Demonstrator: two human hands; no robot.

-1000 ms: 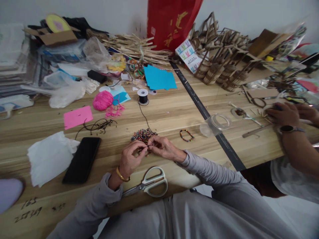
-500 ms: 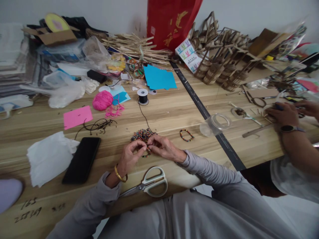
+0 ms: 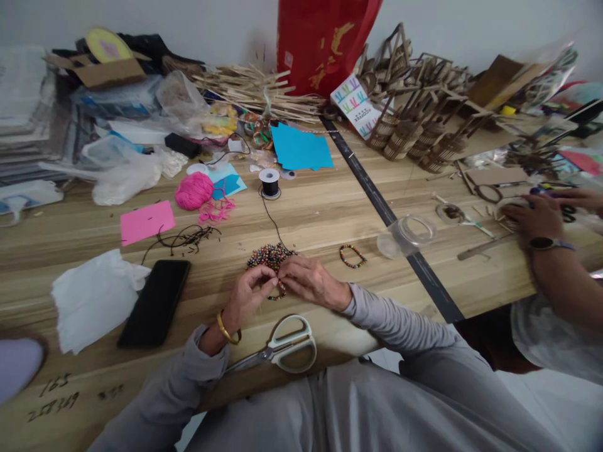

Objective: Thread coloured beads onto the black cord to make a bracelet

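Note:
My left hand [image 3: 249, 290] and my right hand [image 3: 313, 281] meet fingertip to fingertip, both pinched closed on a beaded string [image 3: 279, 292] that hangs in a small loop under them. The exact spot they grip is partly hidden by the fingers. Just beyond lies a heap of small multicoloured beads [image 3: 266, 255]. A black cord runs from a spool [image 3: 270, 182] down to the beads near my fingers. To the right rests a finished-looking loop, a beaded bracelet [image 3: 352, 256]. White-handled scissors [image 3: 287, 346] lie close to my body, below my hands.
A black phone [image 3: 155, 304] and white tissue [image 3: 97, 298] lie at left, with pink yarn [image 3: 193, 190] behind. A clear round container [image 3: 407, 236] sits on the dark strip. At right, another person's hands [image 3: 537, 220] work among tools. Small woven baskets [image 3: 400, 138] stand behind.
My right hand has turned slightly, its fingers now drawn together over the string. My left hand stays nearly in place. The other person's hands have shifted a little.

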